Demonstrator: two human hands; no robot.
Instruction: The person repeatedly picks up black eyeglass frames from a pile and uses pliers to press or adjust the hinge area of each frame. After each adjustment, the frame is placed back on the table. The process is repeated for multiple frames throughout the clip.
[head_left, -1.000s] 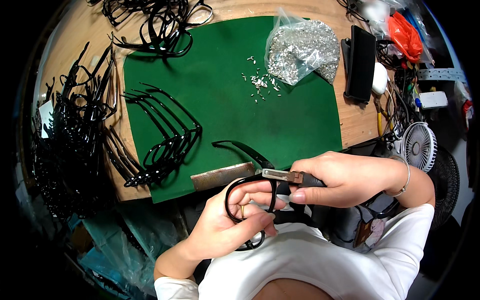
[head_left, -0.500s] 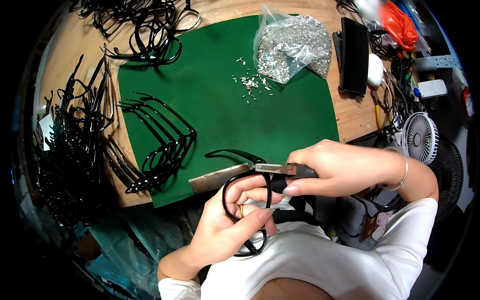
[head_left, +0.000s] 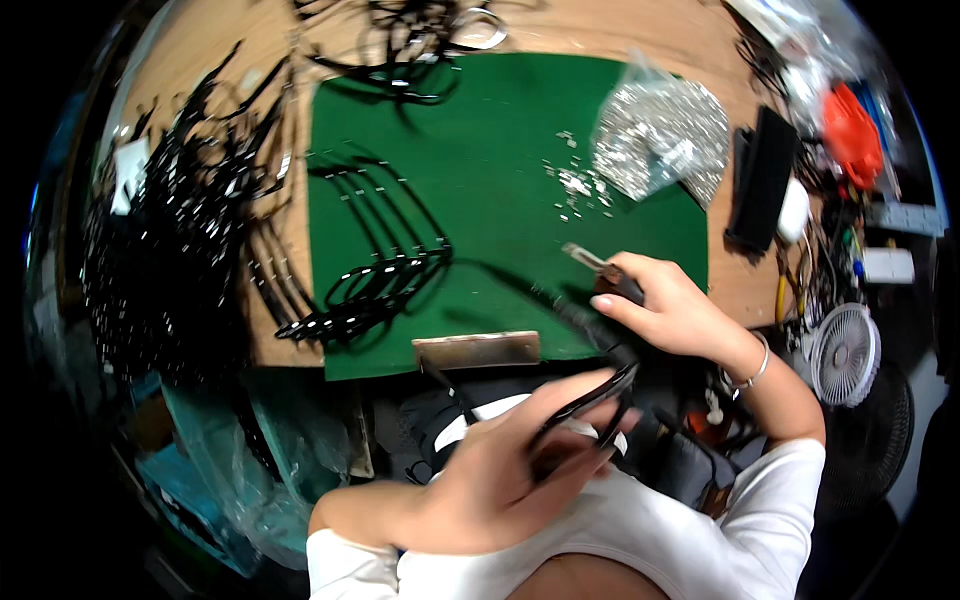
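My left hand, smeared by motion, is closed around a black eyeglass frame near the table's front edge. One temple of that frame reaches out over the green mat, and parts of the rims are hidden by my fingers. Dark-handled pliers are gripped in my right hand, above the mat and apart from the frame. Their metal jaws point up and to the left. Small silvery pieces lie scattered beyond the pliers, beside a clear plastic bag full of similar ones.
Several eyeglass frames stand in a nested row on the mat's left. A dense heap of black frames fills the left side, with more frames at the back. A metal strip lies at the front edge; a white fan stands right.
The pliers have come off the eyeglass frame and moved up over the mat in my right hand. My left hand has turned the frame and shifted it rightward. The whole view has also shifted.
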